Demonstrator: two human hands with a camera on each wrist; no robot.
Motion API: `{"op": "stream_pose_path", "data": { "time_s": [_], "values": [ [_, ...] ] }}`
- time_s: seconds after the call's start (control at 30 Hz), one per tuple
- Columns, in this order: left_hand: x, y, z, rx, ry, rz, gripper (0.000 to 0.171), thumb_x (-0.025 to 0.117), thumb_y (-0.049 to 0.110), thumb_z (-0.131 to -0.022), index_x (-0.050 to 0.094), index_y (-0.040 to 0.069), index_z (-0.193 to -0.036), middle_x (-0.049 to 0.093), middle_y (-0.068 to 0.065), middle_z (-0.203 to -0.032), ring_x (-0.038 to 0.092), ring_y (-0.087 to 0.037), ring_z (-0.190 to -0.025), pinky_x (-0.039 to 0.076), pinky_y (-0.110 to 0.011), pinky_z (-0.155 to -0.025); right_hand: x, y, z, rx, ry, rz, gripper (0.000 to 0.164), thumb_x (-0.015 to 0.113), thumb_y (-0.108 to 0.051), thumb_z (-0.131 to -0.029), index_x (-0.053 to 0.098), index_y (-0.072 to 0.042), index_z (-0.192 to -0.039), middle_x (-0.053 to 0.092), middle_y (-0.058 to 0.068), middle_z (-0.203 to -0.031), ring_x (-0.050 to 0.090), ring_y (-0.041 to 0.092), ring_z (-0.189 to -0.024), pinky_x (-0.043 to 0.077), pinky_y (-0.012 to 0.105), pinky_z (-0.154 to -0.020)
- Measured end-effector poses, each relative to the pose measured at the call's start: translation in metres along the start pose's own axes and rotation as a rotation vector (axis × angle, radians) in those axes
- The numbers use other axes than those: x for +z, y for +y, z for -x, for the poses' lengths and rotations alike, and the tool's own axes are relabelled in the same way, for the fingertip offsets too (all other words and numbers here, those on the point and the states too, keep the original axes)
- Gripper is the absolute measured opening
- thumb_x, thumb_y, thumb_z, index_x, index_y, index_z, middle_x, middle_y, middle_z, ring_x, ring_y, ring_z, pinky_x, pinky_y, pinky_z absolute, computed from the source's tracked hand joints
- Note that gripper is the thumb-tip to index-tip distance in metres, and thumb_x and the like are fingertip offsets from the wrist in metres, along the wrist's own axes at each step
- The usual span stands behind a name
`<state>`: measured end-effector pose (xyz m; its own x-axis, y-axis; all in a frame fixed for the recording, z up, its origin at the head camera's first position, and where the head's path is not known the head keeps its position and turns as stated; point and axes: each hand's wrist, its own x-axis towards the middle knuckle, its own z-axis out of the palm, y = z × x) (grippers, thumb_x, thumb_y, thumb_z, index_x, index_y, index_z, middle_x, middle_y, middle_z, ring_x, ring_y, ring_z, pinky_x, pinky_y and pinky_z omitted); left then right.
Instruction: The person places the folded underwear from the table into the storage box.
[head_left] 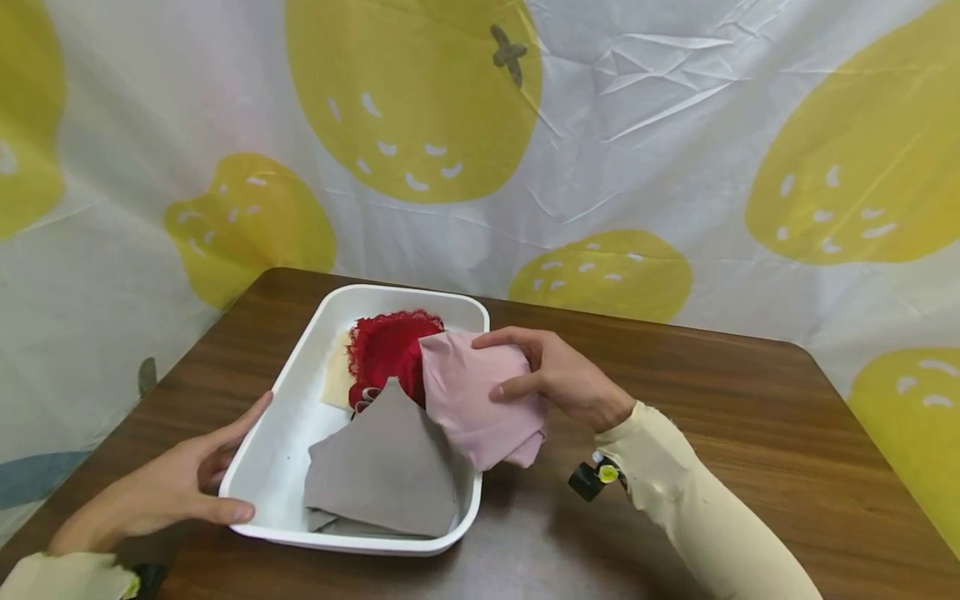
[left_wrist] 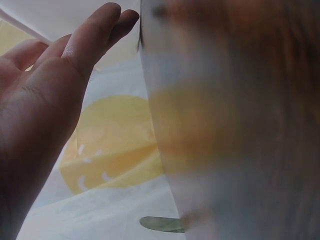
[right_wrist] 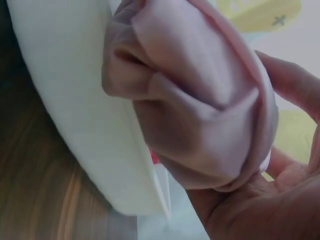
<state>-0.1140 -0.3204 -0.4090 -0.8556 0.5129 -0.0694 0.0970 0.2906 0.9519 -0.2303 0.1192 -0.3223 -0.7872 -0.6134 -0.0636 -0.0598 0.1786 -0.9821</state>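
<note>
My right hand (head_left: 558,375) grips a folded pink satin-like cloth (head_left: 483,396), thumb and fingers at its right edge. It overlaps the right rim of a white plastic tray (head_left: 281,467) in the head view. In the right wrist view the pink cloth (right_wrist: 200,115) shows soft creases beside the tray's outer wall. My left hand (head_left: 176,479) rests against the tray's left side, thumb at the near corner and index finger extended along the rim. Inside the tray lie a folded grey cloth (head_left: 386,467), a red lace-trimmed garment (head_left: 390,350) and a cream cloth (head_left: 337,375), partly hidden under the red one.
A brown wooden table (head_left: 720,417) with rounded corners carries the tray. Behind it hangs a white curtain (head_left: 450,225) with a yellow fruit print, close to the table's far edge. A small black device (head_left: 588,479) sits at my right wrist.
</note>
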Motion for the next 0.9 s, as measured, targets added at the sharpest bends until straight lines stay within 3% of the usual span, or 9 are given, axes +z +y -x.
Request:
{"op": "stream_pose_path", "data": {
  "time_s": [0.1,0.23,0.43,0.57,0.67,0.9],
  "values": [
    [0.0,-0.001,0.0,0.002,0.0,-0.006,0.116,0.077,0.009,-0.087,-0.008,0.032,-0.161,0.01,-0.038,-0.156,0.061,-0.003,-0.112,0.06,-0.032,-0.082,0.008,-0.001,-0.005,-0.02,-0.037,0.021,0.064,0.076,0.003,-0.079,0.059,-0.014,-0.138,0.061,0.006,-0.121,0.06,0.02,-0.094,0.056,0.027,-0.075],
    [0.0,-0.002,-0.001,0.011,0.004,-0.017,0.114,0.077,0.008,-0.087,-0.007,0.031,-0.161,0.021,-0.027,-0.156,0.061,-0.004,-0.112,0.06,-0.032,-0.082,0.02,-0.003,-0.011,-0.049,-0.089,0.044,0.067,0.075,0.005,-0.079,0.059,-0.017,-0.139,0.061,0.009,-0.126,0.059,0.021,-0.1,0.056,0.027,-0.081],
    [0.001,-0.004,0.0,0.027,0.01,-0.044,0.113,0.077,0.009,-0.087,-0.006,0.03,-0.162,0.019,-0.032,-0.156,0.062,-0.003,-0.111,0.06,-0.03,-0.081,0.038,-0.001,-0.019,-0.078,-0.143,0.114,0.067,0.076,0.005,-0.078,0.06,-0.02,-0.138,0.061,0.011,-0.129,0.057,0.021,-0.107,0.056,0.028,-0.086],
    [0.001,-0.007,0.001,0.031,0.014,-0.053,0.112,0.077,0.01,-0.088,-0.005,0.029,-0.162,0.032,0.004,-0.156,0.062,-0.003,-0.112,0.06,-0.03,-0.081,0.046,0.001,-0.024,-0.085,-0.153,0.125,0.066,0.076,0.003,-0.078,0.061,-0.02,-0.137,0.06,0.011,-0.129,0.055,0.021,-0.109,0.055,0.027,-0.085],
    [0.001,-0.009,0.003,0.046,0.019,-0.072,0.111,0.076,0.01,-0.088,-0.005,0.029,-0.162,0.031,0.026,-0.148,0.061,-0.002,-0.113,0.059,-0.029,-0.081,0.051,0.002,-0.028,-0.094,-0.158,0.132,0.065,0.077,0.004,-0.077,0.061,-0.019,-0.137,0.059,0.01,-0.131,0.055,0.02,-0.109,0.053,0.026,-0.087],
    [-0.001,-0.007,0.004,0.096,0.008,-0.067,0.112,0.075,0.003,-0.088,-0.005,0.025,-0.162,0.033,0.035,-0.145,0.061,-0.002,-0.113,0.059,-0.029,-0.08,0.07,0.004,-0.031,-0.117,-0.19,0.262,0.062,0.079,-0.001,-0.079,0.062,-0.02,-0.135,0.061,0.005,-0.131,0.055,0.016,-0.108,0.05,0.026,-0.09]
  ]
}}
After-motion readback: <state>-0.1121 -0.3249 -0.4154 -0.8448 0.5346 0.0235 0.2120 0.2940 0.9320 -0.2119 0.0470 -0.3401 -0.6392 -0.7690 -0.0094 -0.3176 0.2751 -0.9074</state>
